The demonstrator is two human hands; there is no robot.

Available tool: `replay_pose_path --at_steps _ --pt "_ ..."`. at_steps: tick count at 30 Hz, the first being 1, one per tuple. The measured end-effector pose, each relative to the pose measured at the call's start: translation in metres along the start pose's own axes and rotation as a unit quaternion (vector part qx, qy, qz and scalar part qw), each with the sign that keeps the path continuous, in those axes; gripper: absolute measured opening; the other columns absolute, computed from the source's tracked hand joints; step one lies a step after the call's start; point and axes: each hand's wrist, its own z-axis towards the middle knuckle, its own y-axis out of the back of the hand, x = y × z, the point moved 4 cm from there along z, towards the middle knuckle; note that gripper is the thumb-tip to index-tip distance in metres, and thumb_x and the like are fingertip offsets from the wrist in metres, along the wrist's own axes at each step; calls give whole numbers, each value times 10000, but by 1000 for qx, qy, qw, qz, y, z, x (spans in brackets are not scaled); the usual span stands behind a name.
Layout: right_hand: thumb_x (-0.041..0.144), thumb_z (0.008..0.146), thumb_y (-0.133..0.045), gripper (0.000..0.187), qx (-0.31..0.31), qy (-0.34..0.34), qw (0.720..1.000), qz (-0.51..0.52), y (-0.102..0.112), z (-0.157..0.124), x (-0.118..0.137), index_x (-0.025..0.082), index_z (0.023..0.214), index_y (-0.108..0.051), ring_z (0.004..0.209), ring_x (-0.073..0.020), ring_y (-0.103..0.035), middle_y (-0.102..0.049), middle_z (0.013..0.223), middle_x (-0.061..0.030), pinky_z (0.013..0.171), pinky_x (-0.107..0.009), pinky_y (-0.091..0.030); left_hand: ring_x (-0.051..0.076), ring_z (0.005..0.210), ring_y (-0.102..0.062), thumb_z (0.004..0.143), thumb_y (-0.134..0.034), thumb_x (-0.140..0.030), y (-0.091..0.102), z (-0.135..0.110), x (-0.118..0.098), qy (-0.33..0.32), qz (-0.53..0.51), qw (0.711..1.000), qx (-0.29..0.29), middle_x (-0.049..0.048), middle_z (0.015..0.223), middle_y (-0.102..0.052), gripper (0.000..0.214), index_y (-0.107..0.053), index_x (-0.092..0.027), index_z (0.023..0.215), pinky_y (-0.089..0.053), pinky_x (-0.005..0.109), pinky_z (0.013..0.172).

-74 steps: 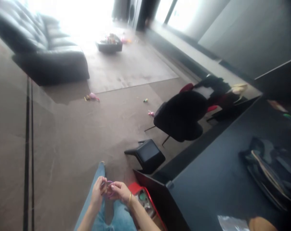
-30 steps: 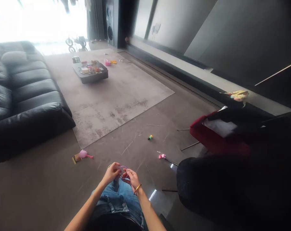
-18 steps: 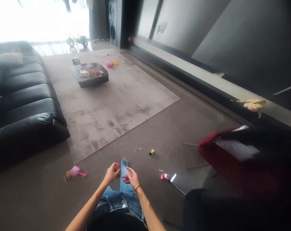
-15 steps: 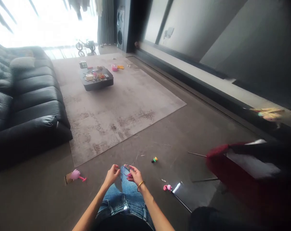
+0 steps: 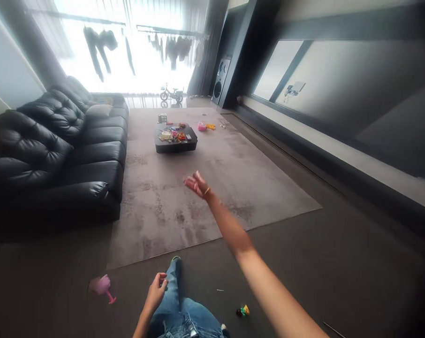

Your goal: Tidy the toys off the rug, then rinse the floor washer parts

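My right hand [image 5: 197,184] is stretched far forward over the rug [image 5: 205,220], palm turned up. Its fingers are spread and slightly smeared by motion, with nothing visible in them. A gold bangle circles that wrist. My left hand [image 5: 157,291] hangs low beside my jeans, its fingers loosely bent and a little apart; I see no object in it. A pink toy [image 5: 102,285] lies on the floor to the left of this hand. To the right of my legs lies a small yellow, green and black toy [image 5: 243,311].
A low black table [image 5: 176,146] covered with small items stands on the rug. Pink and orange things [image 5: 206,126] lie beyond it. A black leather sofa [image 5: 96,164] lines the left side. A small bicycle [image 5: 171,95] stands by the bright window, under hanging clothes.
My right hand has swung forward and up from my lap; the thin pink-purple item it held no longer shows in it. My left hand has dropped slightly. The view has tilted up.
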Motion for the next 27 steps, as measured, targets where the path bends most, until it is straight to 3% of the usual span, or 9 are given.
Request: replay_pose_path --at_steps 2,4,6,8,11,13,18,23,27 --pt "379 890 -620 615 54 53 995 67 -16 52 50 236 1441 -391 963 -164 -705 -651 1180 -75 811 -329 -578 226 725 -672 645 -605 -556 -4 24 -32 -11 -10 1000 -7 74 846 -713 427 -578 -209 893 -499 332 666" --pt "325 855 -674 657 82 54 993 62 -16 74 47 259 1445 -393 922 -168 -711 -659 1143 -60 769 -317 -580 226 708 -666 636 -621 -586 -6 48 -74 -48 -21 999 -13 74 813 -716 453 -592 -203 877 -502 337 657" --pt "245 787 -733 627 68 8 998 16 4 65 -8 258 1369 -498 827 -150 -709 -691 1010 -27 714 -262 -564 224 693 -661 626 -627 -619 -11 72 -114 -83 -21 996 -12 76 780 -712 479 -604 -195 848 -510 342 657" --pt "216 759 -738 445 3 -71 997 -10 41 28 -92 210 1191 -633 733 -129 -687 -710 884 -22 672 -228 -538 221 710 -665 620 -625 -644 -22 97 -145 -99 3 995 20 79 777 -708 502 -608 -188 831 -519 343 675" --pt "168 726 -713 156 -161 -175 971 19 103 -64 -212 175 879 -686 597 -97 -615 -678 711 5 626 -221 -509 207 762 -670 623 -593 -680 -49 130 -170 -103 75 987 103 95 852 -714 546 -602 -184 851 -525 332 724" --pt "144 691 -712 99 -268 -213 937 71 135 -130 -266 175 770 -661 555 -84 -573 -648 648 24 609 -216 -494 195 772 -665 638 -562 -700 -75 148 -178 -105 133 972 162 108 919 -713 568 -589 -185 875 -524 325 744" --pt "165 659 -735 120 -482 -259 812 204 192 -268 -335 174 738 -645 546 -83 -565 -629 620 35 579 -201 -477 205 798 -665 674 -593 -605 -172 159 -171 -122 290 897 309 94 902 -722 441 -589 -200 848 -507 309 755" --pt "147 692 -722 137 -601 -239 696 312 228 -360 -386 165 807 -651 620 -79 -617 -661 700 16 630 -193 -502 197 786 -677 697 -630 -413 -279 108 -121 -151 432 784 421 60 828 -739 232 -643 -198 784 -489 280 757" --pt "133 702 -702 117 -642 -242 632 359 255 -418 -429 166 801 -649 625 -77 -624 -667 711 11 659 -207 -518 202 821 -682 716 -637 -341 -353 69 -71 -175 521 712 436 43 793 -744 162 -672 -202 790 -469 267 764"
